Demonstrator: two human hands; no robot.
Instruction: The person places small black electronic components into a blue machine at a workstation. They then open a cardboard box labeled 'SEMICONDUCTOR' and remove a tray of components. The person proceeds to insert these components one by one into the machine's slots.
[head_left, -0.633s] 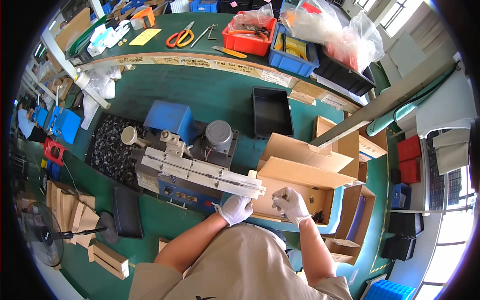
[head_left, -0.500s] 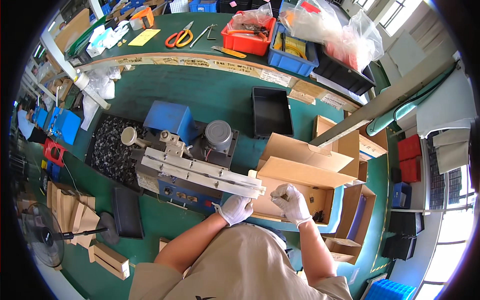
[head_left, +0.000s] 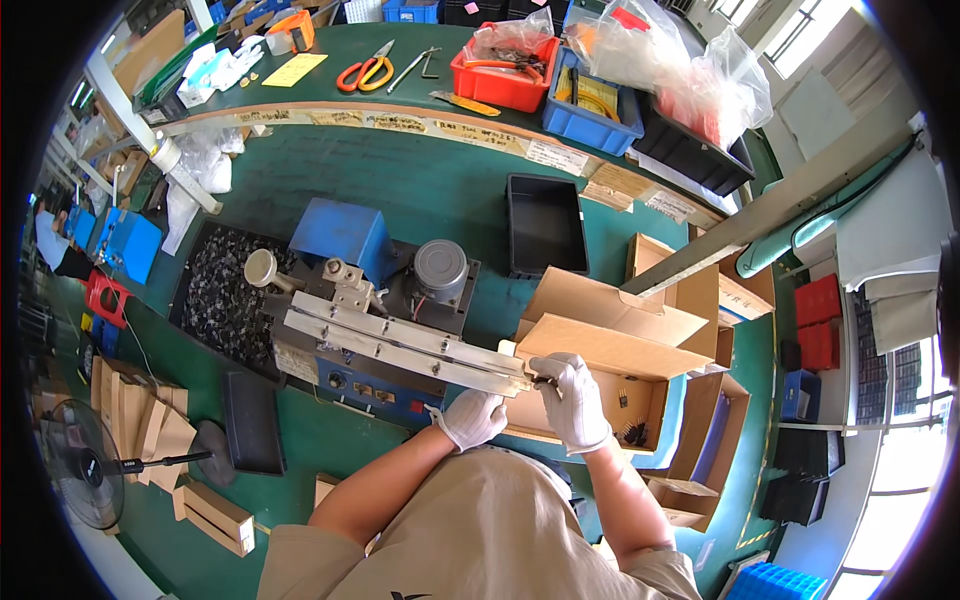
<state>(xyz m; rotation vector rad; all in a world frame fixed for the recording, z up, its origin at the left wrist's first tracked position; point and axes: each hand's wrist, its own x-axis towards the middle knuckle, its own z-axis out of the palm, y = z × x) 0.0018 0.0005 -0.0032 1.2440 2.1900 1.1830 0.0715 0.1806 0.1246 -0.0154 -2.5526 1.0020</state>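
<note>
My right hand [head_left: 574, 405], in a white glove, is at the right end of a pale metal rail [head_left: 400, 343]. Its thumb and fingers are pinched together, with a small dark piece just showing at their tips. Beneath the same end of the rail is my left hand [head_left: 470, 418], also gloved. Its fingers are curled in and partly hidden by the rail, and I cannot make out what they hold. The rail slants across a bench machine with a blue housing [head_left: 342, 240]. Under my right hand an open cardboard box [head_left: 655, 395] contains several small dark parts [head_left: 634, 433].
A black tray [head_left: 230, 330] heaped with small dark pieces sits left of the machine. Behind stands another black tray [head_left: 546, 225]. A slanting metal post [head_left: 760, 235] crosses the right side. Scissors [head_left: 366, 72] and a red bin [head_left: 505, 75] rest on the far shelf.
My right hand has moved slightly left and up from over the cardboard box to the rail's end. My left hand has stayed beneath the rail.
</note>
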